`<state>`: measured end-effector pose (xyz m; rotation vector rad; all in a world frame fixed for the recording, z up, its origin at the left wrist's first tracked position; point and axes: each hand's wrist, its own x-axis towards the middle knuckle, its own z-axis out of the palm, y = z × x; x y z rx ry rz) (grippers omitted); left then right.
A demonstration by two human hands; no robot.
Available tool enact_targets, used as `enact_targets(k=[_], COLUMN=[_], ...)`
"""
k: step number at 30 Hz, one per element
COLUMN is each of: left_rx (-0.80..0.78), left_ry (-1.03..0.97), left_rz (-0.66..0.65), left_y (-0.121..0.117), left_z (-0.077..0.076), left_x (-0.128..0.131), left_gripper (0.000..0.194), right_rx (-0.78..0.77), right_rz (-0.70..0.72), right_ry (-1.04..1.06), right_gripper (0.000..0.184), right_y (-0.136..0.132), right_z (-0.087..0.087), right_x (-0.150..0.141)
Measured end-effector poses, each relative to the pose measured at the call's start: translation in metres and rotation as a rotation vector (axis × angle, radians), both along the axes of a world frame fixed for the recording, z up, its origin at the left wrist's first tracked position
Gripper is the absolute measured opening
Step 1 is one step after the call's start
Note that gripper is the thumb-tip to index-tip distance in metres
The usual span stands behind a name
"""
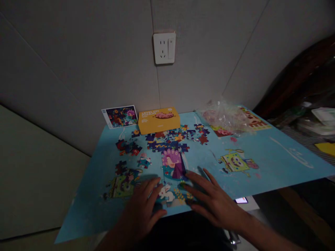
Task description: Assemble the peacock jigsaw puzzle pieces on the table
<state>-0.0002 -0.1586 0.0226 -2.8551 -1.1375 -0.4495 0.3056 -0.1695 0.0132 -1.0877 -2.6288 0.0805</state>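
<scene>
A partly joined jigsaw puzzle (171, 165) lies near the front of the table, showing a pink and purple figure and a white rabbit. My left hand (143, 204) rests at its lower left edge, fingers spread. On the other side, my right hand (209, 197) has its fingers stretched out, the tips touching or just over the right edge. Neither hand appears to hold a piece. Behind them are a joined strip of dark blue pieces (167, 146) and loose puzzle pieces (129, 147). A small piece group with a white animal (144, 161) lies left of the puzzle.
A yellow puzzle box (159, 120) and a picture card (120, 117) stand at the back against the wall. Crumpled clear plastic bags (225, 116) lie at the back right. The blue table (267, 167) bears cartoon prints. A wall socket (164, 48) is above.
</scene>
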Motion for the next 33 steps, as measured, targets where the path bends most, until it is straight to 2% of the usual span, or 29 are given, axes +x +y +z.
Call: enact_targets(k=[3, 5, 7, 12, 14, 18, 20, 25, 29, 33], left_rx=[0.213, 0.304, 0.334, 0.3, 0.275, 0.204, 0.185, 0.21, 0.293, 0.285], left_ry=[0.023, 0.027, -0.008, -0.144, -0.218, -0.346, -0.337, -0.285, -0.195, -0.139], left_rz=[0.006, 0.058, 0.115, 0.157, 0.162, 0.266, 0.282, 0.22, 0.211, 0.205], left_y=[-0.031, -0.042, -0.046, -0.045, -0.046, -0.051, -0.051, -0.045, -0.041, -0.043], left_z=[-0.032, -0.045, -0.051, -0.05, -0.053, -0.062, -0.065, -0.067, -0.064, -0.06], left_x=[0.002, 0.008, 0.014, 0.019, 0.021, 0.025, 0.025, 0.017, 0.012, 0.011], left_gripper=[0.069, 0.069, 0.059, 0.036, 0.034, 0.037, 0.04, 0.036, 0.038, 0.035], right_rx=[0.045, 0.073, 0.084, 0.071, 0.057, 0.06, 0.072, 0.153, 0.204, 0.192], right_rz=[-0.069, -0.117, -0.147, -0.153, -0.154, -0.158, -0.155, -0.144, -0.12, -0.128], right_ry=[-0.053, -0.065, -0.07, -0.05, -0.029, -0.032, -0.045, -0.078, -0.081, -0.073], right_gripper=[0.066, 0.066, 0.065, 0.065, 0.063, 0.062, 0.063, 0.063, 0.067, 0.071], right_y=[-0.023, -0.029, -0.029, -0.028, -0.028, -0.028, -0.028, -0.024, -0.022, -0.022], right_z=[-0.018, -0.025, -0.027, -0.022, -0.021, -0.019, -0.019, -0.023, -0.034, -0.038], right_x=[0.005, 0.003, 0.0, -0.004, -0.004, -0.002, -0.001, 0.002, 0.005, 0.007])
